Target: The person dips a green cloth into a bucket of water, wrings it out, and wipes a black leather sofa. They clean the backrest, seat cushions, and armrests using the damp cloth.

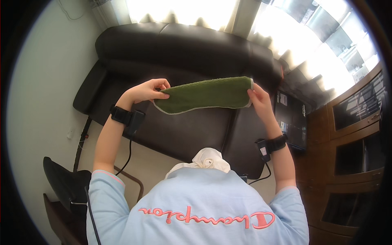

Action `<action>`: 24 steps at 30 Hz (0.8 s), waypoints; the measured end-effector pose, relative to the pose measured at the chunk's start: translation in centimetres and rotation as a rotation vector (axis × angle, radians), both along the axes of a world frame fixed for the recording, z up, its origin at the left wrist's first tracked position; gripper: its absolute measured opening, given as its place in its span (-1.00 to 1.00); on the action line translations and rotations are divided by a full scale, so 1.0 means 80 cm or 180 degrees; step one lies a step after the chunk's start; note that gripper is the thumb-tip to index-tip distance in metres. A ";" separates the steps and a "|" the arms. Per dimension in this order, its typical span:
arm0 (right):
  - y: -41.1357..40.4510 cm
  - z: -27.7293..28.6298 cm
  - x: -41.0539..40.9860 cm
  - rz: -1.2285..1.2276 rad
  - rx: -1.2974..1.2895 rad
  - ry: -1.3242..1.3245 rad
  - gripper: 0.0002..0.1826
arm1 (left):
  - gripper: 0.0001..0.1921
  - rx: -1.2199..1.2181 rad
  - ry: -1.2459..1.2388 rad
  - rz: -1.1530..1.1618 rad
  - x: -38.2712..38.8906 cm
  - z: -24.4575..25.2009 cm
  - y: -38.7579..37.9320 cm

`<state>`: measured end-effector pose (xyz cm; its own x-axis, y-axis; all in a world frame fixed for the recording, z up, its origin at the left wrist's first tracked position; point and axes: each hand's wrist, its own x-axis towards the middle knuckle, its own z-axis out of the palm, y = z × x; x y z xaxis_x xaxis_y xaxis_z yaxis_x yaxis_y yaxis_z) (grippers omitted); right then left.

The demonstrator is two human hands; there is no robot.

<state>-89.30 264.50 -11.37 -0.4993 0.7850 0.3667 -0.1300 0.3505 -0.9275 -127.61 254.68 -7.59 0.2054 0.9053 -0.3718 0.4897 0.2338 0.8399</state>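
Observation:
A green cloth [205, 95] with a pale edging is stretched between my two hands, above the seat of a dark sofa. My left hand [151, 91] pinches its left end between thumb and fingers. At the opposite end, my right hand [258, 97] grips the edge near the pale trim. The fleecy upper edge looks like a fold, and the trimmed edge hangs lower and curves slightly. Both wrists wear black straps with small devices and cables.
The dark leather-like sofa [183, 46] stands in front of me, below bright curtains. A black printed box [291, 118] and a wooden cabinet [318, 128] are at the right. A black chair [65, 180] stands at the lower left, near the pale wall.

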 end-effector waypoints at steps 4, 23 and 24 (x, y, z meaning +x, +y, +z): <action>0.012 -0.012 0.002 -0.0134 0.0466 -0.0125 -0.79 | -0.90 0.0346 0.0003 -0.0081 -0.001 -0.015 0.007; 0.007 -0.014 -0.015 -0.1021 -0.0135 0.0701 -0.83 | -0.86 0.2287 0.1297 0.0464 0.017 -0.026 0.020; 0.006 -0.011 -0.013 -0.1008 -0.0035 0.0730 -0.83 | -0.84 0.2349 0.1339 0.0506 0.021 -0.024 0.019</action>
